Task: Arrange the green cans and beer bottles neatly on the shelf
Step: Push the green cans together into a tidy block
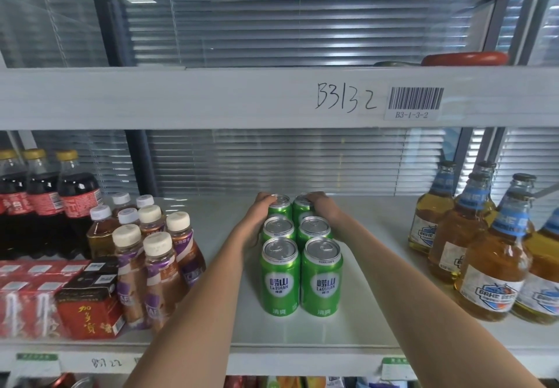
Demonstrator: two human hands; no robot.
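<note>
While six green cans (301, 254) stand in two rows of three mid-shelf (378, 281), the left hand (257, 218) and right hand (320, 203) curl fingers round the rear pair (touching both); beer bottles (472, 236) cluster toward the shelf's right end.

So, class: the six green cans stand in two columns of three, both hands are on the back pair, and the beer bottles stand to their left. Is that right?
Not quite. The head view shows the beer bottles to the right of the green cans. The rest holds: two columns of three, with the left hand and right hand on the back pair.
</note>
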